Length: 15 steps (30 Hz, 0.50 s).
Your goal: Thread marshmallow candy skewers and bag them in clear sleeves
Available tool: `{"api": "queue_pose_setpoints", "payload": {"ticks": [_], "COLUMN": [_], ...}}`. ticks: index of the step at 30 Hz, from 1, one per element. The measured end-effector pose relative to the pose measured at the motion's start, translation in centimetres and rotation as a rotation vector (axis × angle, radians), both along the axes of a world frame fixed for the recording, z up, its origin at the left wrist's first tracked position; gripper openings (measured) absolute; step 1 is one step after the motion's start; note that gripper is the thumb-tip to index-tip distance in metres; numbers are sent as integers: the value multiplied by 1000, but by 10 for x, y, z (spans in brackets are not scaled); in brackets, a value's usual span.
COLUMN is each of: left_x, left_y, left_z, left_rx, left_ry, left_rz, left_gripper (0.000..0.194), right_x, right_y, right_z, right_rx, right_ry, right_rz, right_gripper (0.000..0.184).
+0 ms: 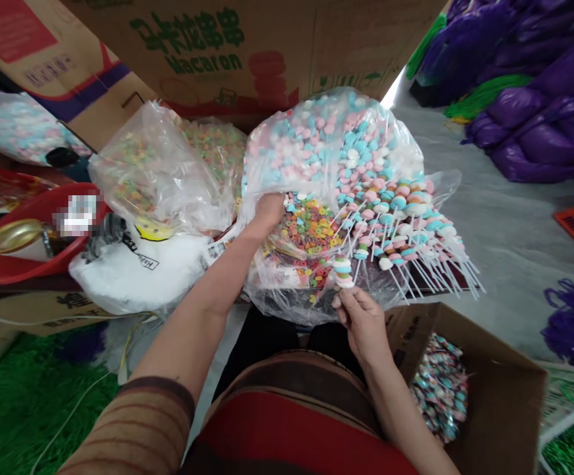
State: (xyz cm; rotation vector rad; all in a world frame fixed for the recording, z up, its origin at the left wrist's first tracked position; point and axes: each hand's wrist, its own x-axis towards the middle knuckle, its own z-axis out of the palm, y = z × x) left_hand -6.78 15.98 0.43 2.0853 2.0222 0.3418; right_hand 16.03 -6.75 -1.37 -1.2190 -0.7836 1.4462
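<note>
By the tabletop (59,286) edge nearest me, my right hand (363,320) pinches a candy stick (343,270), rightward of my left hand (270,210), grip hidden.

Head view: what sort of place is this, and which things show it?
Probably a sweets workshop, judging by the loose sweets, the pile of sweets on sticks and the carton printed Macaron.

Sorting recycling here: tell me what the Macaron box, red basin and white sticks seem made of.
Macaron box: matte cardboard, by its brown printed panels. Red basin: probably smooth plastic, evenly coloured. White sticks: plastic or paper, seemingly smooth, slender and uniform.
</note>
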Motion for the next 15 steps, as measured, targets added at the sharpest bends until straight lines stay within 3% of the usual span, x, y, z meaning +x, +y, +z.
{"api": "queue_pose_setpoints", "payload": {"ticks": [3, 5, 10, 12, 15], "left_x": [-6, -9, 4, 17, 41], "left_y": [-13, -25, -70, -93, -127], "left_z": [-2, -5, -10, -11, -9], "left_rx": [49, 114, 122, 46, -49], "left_ry": [14, -116, -992, -1298, -1510], "left_rz": [-10, 41, 257, 237, 141], "left_gripper": [33, 32, 26, 28, 35], "right_x": [0, -1, -9, -15, -22], "right_y": [-2, -3, 10, 23, 42], "right_z": [-3, -3, 9, 17, 26], "right_rx": [0, 3, -22, -2, 84], "right_ry": [-9, -18, 22, 7, -66], "right_rz": [7, 6, -10, -23, -49], "right_gripper": [45, 45, 43, 41, 37]}}
